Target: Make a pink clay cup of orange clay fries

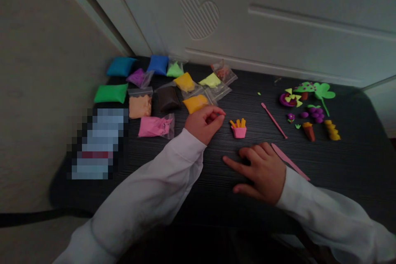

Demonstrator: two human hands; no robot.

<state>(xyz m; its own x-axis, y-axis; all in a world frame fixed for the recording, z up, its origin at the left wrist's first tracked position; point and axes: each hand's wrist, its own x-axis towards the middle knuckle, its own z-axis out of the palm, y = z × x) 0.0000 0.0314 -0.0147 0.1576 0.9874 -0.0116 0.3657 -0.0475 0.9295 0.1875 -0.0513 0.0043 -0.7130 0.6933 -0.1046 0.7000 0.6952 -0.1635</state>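
Note:
A small clay model of french fries (239,128), yellow sticks in a pink box, stands on the dark table between my hands. My left hand (204,123) is just left of it, thumb and forefinger brought together; anything between them is too small to make out. Behind that hand lies a bag of orange-yellow clay (195,102). My right hand (262,169) is open, low over the table in front of the fries, with forefinger and thumb stretched apart. Beside its knuckles lies a pink clay knife (291,161). Farther back is a thin pink modelling stick (274,120).
Several clay bags, among them a green one (110,93) and a pink one (156,126), cover the back left. A blurred-out phone (99,144) lies at the left edge. Finished clay pieces, including purple grapes (316,114), sit at the right. A white panel (235,29) rises behind the table.

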